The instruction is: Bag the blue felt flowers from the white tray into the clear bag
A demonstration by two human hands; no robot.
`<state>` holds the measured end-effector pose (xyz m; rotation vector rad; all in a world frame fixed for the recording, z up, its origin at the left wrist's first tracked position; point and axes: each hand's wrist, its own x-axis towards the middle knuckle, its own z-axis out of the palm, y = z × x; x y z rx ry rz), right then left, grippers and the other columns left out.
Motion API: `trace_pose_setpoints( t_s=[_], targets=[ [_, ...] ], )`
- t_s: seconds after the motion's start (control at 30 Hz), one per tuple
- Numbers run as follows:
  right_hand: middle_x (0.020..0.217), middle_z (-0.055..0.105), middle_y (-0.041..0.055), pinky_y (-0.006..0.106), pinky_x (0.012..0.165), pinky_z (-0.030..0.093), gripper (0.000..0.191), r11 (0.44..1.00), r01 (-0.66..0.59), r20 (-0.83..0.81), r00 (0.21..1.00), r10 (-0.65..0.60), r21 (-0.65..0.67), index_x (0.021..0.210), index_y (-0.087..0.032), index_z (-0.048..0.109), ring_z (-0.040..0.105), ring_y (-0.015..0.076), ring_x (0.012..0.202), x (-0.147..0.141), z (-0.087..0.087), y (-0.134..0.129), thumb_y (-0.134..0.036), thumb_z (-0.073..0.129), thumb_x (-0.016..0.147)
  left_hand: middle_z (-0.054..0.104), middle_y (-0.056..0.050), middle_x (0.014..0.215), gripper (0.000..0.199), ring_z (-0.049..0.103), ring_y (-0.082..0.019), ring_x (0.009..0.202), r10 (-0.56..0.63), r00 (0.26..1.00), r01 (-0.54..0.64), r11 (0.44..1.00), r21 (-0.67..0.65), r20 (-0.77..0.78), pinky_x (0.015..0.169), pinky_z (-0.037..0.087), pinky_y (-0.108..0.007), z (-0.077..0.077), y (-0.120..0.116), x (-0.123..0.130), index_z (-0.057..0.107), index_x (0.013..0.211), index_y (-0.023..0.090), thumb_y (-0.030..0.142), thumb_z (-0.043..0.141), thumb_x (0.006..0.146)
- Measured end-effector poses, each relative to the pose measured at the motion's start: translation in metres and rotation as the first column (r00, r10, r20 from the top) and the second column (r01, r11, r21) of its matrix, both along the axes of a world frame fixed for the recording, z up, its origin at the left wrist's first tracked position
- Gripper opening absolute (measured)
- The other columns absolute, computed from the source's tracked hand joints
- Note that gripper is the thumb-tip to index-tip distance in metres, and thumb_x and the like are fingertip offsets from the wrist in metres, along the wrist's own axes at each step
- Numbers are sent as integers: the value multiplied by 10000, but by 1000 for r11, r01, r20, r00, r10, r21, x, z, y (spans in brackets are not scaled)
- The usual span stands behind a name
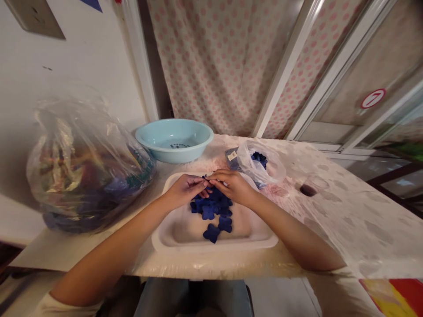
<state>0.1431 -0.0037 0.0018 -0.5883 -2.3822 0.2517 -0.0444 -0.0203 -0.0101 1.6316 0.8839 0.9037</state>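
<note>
Over the white tray [185, 244] my left hand [189, 188] and my right hand [233, 186] meet with their fingertips together. Both hands are closed in a pinch. A tiny dark bit shows at the fingertips, too small and too covered by the fingers to name. Right beneath them lies a heap of dark blue flower-shaped pieces [208, 211], which look like fabric or paper. Two of these flower pieces lie apart from the heap, nearer to me on the tray floor. Part of the heap is hidden behind my fingers.
A light blue basin [175, 154] stands behind the tray. At the left sits a large, full clear plastic bag [89, 176]. An open plastic bag [274, 165] with dark blue pieces lies behind my right hand. Further right is a small clear cup [309, 188] with dark liquid.
</note>
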Motion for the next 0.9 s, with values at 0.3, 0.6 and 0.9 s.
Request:
trace_pose_setpoints(
  t_s=[0.3, 0.6, 0.9],
  targets=[
    [772, 659, 41, 230, 646, 457, 134, 999, 46, -35, 998, -46, -13, 832, -150, 632, 602, 122, 697, 1, 1, 0, -181, 503, 853, 676, -35, 619, 278, 635, -161, 584, 18, 1000, -17, 999, -48, 10, 612, 510, -267, -8, 5, -1, 672, 721, 140, 396, 572, 763],
    [728, 584, 31, 249, 648, 427, 130, 999, -8, -22, 1000, 9, 41, 735, -164, 567, 544, 129, 692, 0, 1, -2, -253, 548, 828, 669, -19, 632, 267, 626, -138, 603, -53, 998, 54, 998, 25, -38, 595, 488, -225, 1, 2, -2, 655, 748, 134, 382, 563, 785],
    [688, 474, -6, 242, 623, 365, 197, 974, 98, -309, 938, -158, -202, 697, -176, 474, 457, 111, 663, 0, 1, 5, -301, 513, 844, 630, 5, 573, 254, 591, -113, 533, 97, 995, -97, 995, 32, 25, 539, 468, -211, 5, 1, -1, 608, 706, 134, 387, 614, 738]
  ],
)
